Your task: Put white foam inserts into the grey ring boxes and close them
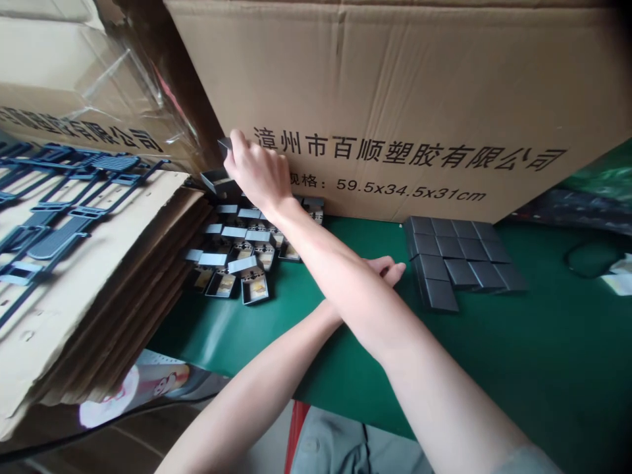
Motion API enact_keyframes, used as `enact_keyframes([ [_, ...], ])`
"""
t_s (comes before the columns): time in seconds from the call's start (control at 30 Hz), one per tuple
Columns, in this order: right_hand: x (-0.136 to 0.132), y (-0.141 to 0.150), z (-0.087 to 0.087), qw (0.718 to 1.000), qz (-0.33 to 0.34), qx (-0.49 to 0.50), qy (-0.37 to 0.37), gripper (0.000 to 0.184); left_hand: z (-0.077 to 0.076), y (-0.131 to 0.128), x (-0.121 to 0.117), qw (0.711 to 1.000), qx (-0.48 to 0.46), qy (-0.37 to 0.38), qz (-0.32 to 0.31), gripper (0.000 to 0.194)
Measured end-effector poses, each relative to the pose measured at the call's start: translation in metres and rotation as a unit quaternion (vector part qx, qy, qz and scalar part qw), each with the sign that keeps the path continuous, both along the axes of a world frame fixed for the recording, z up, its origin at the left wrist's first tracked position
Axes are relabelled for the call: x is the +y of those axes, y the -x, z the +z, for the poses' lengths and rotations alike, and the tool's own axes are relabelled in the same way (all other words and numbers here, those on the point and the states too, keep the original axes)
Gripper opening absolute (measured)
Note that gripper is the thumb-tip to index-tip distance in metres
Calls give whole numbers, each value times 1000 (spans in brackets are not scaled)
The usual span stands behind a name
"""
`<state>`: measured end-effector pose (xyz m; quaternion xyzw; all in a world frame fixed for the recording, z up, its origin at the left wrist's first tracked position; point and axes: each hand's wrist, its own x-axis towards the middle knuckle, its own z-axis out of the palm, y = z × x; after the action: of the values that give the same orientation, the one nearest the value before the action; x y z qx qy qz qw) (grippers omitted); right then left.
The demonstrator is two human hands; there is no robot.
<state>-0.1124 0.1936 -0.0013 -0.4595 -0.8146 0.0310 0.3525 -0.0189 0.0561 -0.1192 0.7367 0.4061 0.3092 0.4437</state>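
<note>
My forearms cross, the right one above the left. At the upper left, my right hand (pixel 259 170) is closed, with the dark corner of a small black box (pixel 224 143) showing at its fingertips. Below it stand several small black boxes (pixel 255 289) with lids raised and pale, yellowish insides. My left hand (pixel 388 268) is partly hidden behind the right forearm. Its fingers are curled, and whatever they hold, if anything, is hidden. To its right, shut black boxes (pixel 457 249) lie in tight rows on the green table (pixel 548 355).
A large printed carton (pixel 395 79) stands behind the boxes. At left, dark plastic frames (pixel 59 230) lie on stacked cardboard (pixel 133 263). Another carton (pixel 59 72) stands behind them. A black cord (pixel 587 263) lies at the right.
</note>
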Motion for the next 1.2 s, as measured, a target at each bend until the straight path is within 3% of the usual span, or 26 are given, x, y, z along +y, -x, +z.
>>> enact_keyframes([
  [0.07,-16,-23,8,1000,6,14,-17,35,1,3,1,998,-49,38,1,51],
  [0.17,-50,-70,4,997,2,56,-45,34,3,4,7,990,-129,48,8,39],
  [0.27,-87,-126,-22,991,-22,107,-76,36,6,5,13,973,-209,21,100,16],
  [0.33,-108,-164,-44,983,-65,144,-94,34,6,4,16,946,-277,73,150,15],
  [0.37,-118,-183,-54,978,-87,154,-107,33,7,3,17,928,-309,135,161,16],
  [0.47,-143,-228,-78,965,-123,175,-154,25,13,-1,17,915,-328,197,127,25],
  [0.63,-167,-265,-90,958,-122,219,-138,20,35,-1,12,856,-312,409,-43,64],
  [0.73,-173,-268,-85,970,-78,207,-100,19,42,3,10,849,-300,427,-79,71],
  [0.87,-178,-279,-74,987,-28,140,-78,26,41,6,11,859,-303,406,-78,52],
  [0.93,-179,-300,-70,986,-85,109,-98,30,39,6,12,862,-300,404,-54,50],
  [1.0,-179,-337,-69,963,-228,87,-116,30,38,5,13,866,-304,395,-43,51],
  [1.1,-178,-414,-76,895,-434,26,-100,34,38,3,15,872,-307,381,-35,51],
  [1.2,-179,-493,-89,821,-568,-53,-33,41,37,1,16,873,-299,385,-24,52],
])
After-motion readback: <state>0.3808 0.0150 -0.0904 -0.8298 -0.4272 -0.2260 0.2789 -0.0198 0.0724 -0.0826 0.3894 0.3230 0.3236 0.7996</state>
